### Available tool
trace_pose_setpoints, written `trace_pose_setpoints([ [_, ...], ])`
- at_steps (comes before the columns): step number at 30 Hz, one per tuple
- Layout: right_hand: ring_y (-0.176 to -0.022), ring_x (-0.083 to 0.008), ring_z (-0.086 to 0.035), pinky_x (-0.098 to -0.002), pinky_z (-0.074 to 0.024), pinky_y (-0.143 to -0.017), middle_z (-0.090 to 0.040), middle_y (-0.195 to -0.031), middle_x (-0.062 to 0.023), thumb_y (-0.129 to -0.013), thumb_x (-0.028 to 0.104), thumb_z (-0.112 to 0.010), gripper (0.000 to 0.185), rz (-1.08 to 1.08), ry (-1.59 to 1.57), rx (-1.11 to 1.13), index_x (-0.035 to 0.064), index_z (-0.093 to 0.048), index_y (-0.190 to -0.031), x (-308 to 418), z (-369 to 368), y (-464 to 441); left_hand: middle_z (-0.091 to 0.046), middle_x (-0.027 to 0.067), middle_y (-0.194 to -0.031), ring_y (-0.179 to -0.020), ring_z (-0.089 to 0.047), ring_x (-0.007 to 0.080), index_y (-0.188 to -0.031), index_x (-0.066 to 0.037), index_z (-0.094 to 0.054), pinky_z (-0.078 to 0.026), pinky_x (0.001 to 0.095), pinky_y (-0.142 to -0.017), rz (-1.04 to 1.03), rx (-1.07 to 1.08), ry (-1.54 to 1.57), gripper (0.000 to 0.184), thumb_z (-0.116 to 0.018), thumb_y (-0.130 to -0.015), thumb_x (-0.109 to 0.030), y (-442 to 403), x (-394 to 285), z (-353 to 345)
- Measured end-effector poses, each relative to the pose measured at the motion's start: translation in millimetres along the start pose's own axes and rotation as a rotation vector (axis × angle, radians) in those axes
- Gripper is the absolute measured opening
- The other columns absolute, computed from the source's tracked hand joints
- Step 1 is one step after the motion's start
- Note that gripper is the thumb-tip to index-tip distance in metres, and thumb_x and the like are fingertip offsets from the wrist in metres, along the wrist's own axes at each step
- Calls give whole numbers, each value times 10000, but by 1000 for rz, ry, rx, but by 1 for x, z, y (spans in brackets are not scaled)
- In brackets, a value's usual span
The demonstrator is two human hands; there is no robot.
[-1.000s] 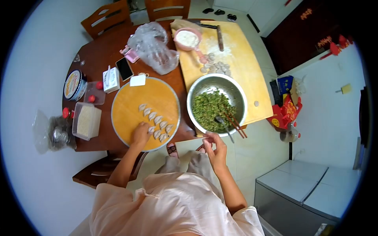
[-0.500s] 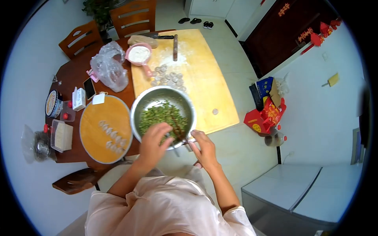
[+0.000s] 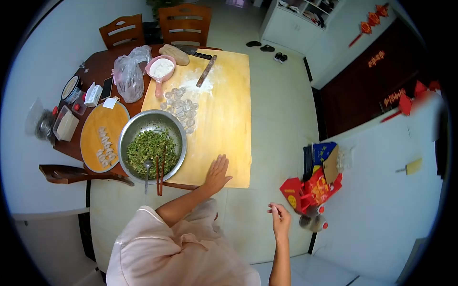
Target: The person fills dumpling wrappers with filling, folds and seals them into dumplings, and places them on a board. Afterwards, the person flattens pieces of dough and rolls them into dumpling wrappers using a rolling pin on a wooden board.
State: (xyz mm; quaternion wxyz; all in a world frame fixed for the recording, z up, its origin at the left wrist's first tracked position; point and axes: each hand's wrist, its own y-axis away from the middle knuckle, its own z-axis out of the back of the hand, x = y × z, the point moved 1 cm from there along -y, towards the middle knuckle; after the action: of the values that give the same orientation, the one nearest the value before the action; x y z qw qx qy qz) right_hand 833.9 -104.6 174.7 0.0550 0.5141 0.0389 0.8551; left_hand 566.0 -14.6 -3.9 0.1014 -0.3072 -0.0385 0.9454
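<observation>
The board (image 3: pixel 224 128) lies under the left hand (image 3: pixel 217 174), lower centre, fingers nearly together; lower right, the right hand (image 3: pixel 281 219) curls, whether pinching anything we cannot tell.

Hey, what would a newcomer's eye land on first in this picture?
Probably the big metal bowl of chopped greens, left of center. Next, the dumplings in rows on the round board to its left, and the pale dough rounds beyond it on the floured wooden board. The left hand rests on that wooden board's near side.
</observation>
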Motion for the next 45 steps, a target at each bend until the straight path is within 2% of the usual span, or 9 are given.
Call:
trace_pose_setpoints([
  [6,-740,-174,-662,-260,-492,-595,-649,-891,-107,-927,55,-569,126,263,101,346,-13,-638,-1008,26,-14,-135,-242,205,-1543,-1441,-212,344,-1441,48,-307,-203,478,-1158,65,-62,-113,825,-642,-847,-418,-26,8,-11],
  [14,-725,-159,-642,-274,-485,-628,-649,-854,-109,-936,57,-562,132,446,145,665,-13,-653,-1001,56,-60,-338,-247,201,-1539,-1436,-226,329,-1431,53,-325,-214,476,-1153,314,-48,-272,863,-588,-848,-527,-96,15,4],
  [19,-683,-193,-621,-295,-485,-633,-652,-833,-140,-920,93,-590,137,632,137,737,-9,-658,-980,91,-149,-448,-271,188,-1532,-1423,-260,328,-1420,-2,-379,-239,464,-1148,324,-73,-161,693,-575,-887,-399,-100,14,14],
  [26,-1040,-371,-582,-441,-468,-883,-614,-1135,-203,-838,55,-595,275,1154,413,636,1,-620,-1107,141,-285,-565,-512,167,-1347,-1269,-469,357,-1345,-32,-491,-390,389,-1068,501,-168,-37,478,-508,-869,-70,-98,11,33],
  [33,-1150,-342,-522,-450,-398,-981,-581,-1221,-166,-784,40,-641,396,1566,576,770,42,-594,-1177,148,-382,-652,-536,213,-1266,-1153,-532,363,-1135,10,-574,-448,421,-984,902,-196,-139,284,-525,-884,-111,-129,1,32],
  [37,-1093,-318,-541,-436,-408,-957,-594,-1116,-139,-764,36,-653,361,1698,481,944,53,-598,-1121,130,-404,-679,-632,170,-932,-819,-617,338,-896,-30,-559,-519,414,-743,1142,-187,-107,90,-569,-831,-91,-147,-11,37],
  [39,-1059,-302,-555,-433,-416,-940,-597,-1064,-123,-767,37,-637,315,1692,480,1043,59,-606,-1079,133,-409,-687,-637,158,-775,-684,-596,367,-868,-29,-578,-504,424,-685,1323,-363,-41,94,-596,-793,-84,-164,-13,38],
  [41,-1036,-301,-559,-427,-413,-943,-592,-1038,-118,-770,42,-633,278,1650,479,1190,61,-607,-1046,149,-405,-688,-659,113,-758,-629,-606,277,-890,-29,-628,-504,368,-663,1436,-439,146,79,-613,-828,-77,-183,-12,54],
  [45,-1040,-282,-553,-409,-416,-938,-581,-1023,-111,-815,77,-579,231,1690,352,1335,64,-607,-1043,155,-380,-681,-674,17,-822,-767,-602,78,-975,-1,-666,-497,255,-729,1312,-1192,555,105,-618,-887,-30,-223,22,68],
])
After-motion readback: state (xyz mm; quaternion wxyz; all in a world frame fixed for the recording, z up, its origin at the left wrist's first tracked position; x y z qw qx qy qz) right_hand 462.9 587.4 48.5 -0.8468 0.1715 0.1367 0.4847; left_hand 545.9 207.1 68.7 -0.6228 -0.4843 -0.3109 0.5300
